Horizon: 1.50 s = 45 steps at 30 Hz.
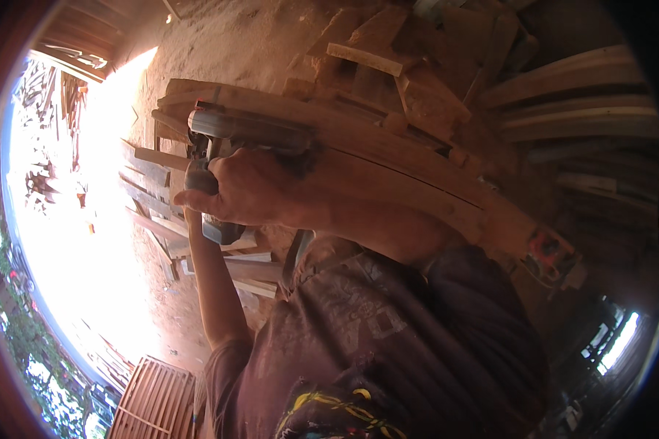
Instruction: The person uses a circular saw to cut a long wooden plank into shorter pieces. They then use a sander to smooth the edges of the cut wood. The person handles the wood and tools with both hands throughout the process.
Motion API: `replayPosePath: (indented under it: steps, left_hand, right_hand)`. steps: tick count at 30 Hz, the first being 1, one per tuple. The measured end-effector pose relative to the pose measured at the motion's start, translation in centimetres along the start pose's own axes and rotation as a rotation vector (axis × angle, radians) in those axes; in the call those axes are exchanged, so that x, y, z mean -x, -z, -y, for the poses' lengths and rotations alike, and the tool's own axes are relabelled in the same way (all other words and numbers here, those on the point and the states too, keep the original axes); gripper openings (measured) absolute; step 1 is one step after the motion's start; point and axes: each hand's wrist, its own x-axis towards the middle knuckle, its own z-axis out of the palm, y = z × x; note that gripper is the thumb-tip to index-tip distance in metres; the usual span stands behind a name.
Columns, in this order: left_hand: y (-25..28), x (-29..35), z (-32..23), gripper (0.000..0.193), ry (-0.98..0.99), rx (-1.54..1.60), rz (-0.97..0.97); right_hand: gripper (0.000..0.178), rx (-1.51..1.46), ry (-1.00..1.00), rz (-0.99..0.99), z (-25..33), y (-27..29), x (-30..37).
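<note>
My right hand (245, 183) is wrapped round the grip of a cordless power tool (252, 130) with a grey housing. A dark block that looks like its battery (223, 231) sticks out below the hand. The tool rests over the left part of a long wooden plank (388, 172), and a narrow dark slot or gap runs along the wood to its right. My left forearm (216, 293) reaches up to the tool's grip. The left hand's fingers are hidden there behind the right hand and the tool.
Offcuts (436, 95) are piled beyond the plank, and more wood pieces (157, 194) lie on the dusty ground at left. A red and grey object (549, 249) sits by the plank's right end. Curved boards (571, 110) are stacked far right. A slatted wooden panel (154, 399) stands lower left.
</note>
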Motion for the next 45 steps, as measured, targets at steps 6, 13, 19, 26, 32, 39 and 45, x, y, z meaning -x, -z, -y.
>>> replayPosePath:
  steps: [6, 13, 19, 26, 32, 39, 45]
  left_hand:
    - [0.4, -0.8, -0.6, 0.042, -0.011, 0.004, -0.005]
    - [1.0, -1.7, -1.3, 0.043, -0.015, 0.004, -0.006]
    - [1.9, -3.0, -2.2, 0.043, -0.022, -0.003, -0.015]
    - [2.6, -3.1, -3.0, 0.043, -0.015, -0.008, -0.02]
    - [2.5, -3.9, -3.5, 0.044, -0.019, 0.004, 0.008]
    - [6.1, -5.1, -3.2, 0.044, 0.004, 0.085, -0.024]
    - [2.6, 3.3, -11.7, 0.041, -0.051, -0.053, 0.021]
  right_hand:
    - [0.085, 0.022, 0.025, -0.03, 0.5, -0.3, -0.8]
    - [0.086, -0.002, 0.093, -0.069, 1.0, -0.4, -1.9]
    - [0.091, 0.016, 0.092, -0.05, 1.6, -1.1, -3.4]
    - [0.092, 0.022, 0.08, -0.007, 2.2, -1.8, -4.9]
    - [0.08, 0.06, 0.026, -0.013, 2.3, -1.8, -5.2]
    - [0.05, -0.024, 0.117, -0.136, 1.2, -2.2, -2.5]
    - [0.038, -0.071, 0.208, -0.212, 0.1, -1.0, 3.6]
